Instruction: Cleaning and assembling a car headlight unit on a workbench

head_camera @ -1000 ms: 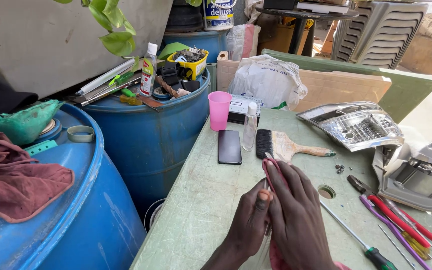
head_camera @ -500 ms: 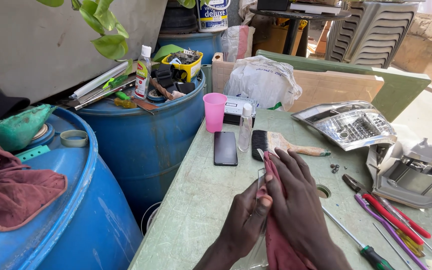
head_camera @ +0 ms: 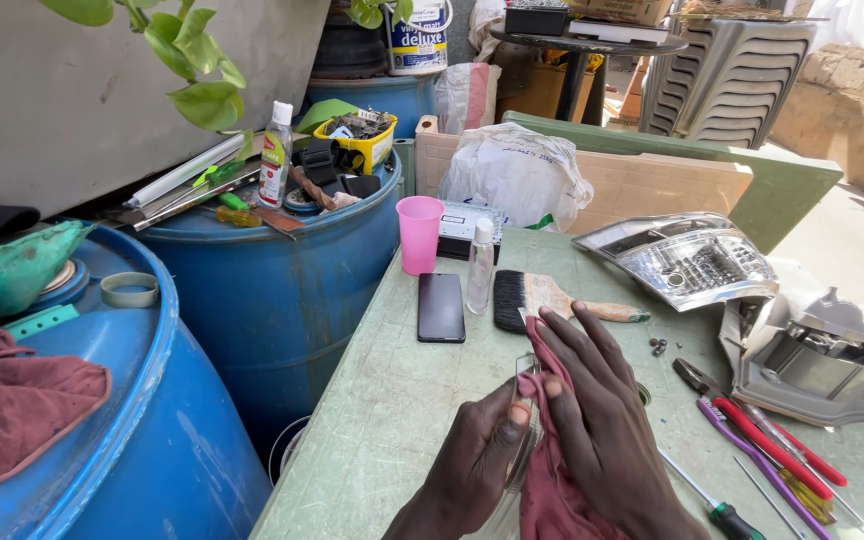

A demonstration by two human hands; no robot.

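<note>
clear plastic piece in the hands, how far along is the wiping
Done: cannot tell how clean it is. In hand: left hand holds the clear plastic piece by its edge while the right hand presses a maroon cloth on it. Left: the silver car lamp housing lies untouched on the green table.

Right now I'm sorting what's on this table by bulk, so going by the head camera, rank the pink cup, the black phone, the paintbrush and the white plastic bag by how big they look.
1. white plastic bag
2. paintbrush
3. black phone and pink cup: too alike to rank; the phone also lies nearer the camera.
</note>
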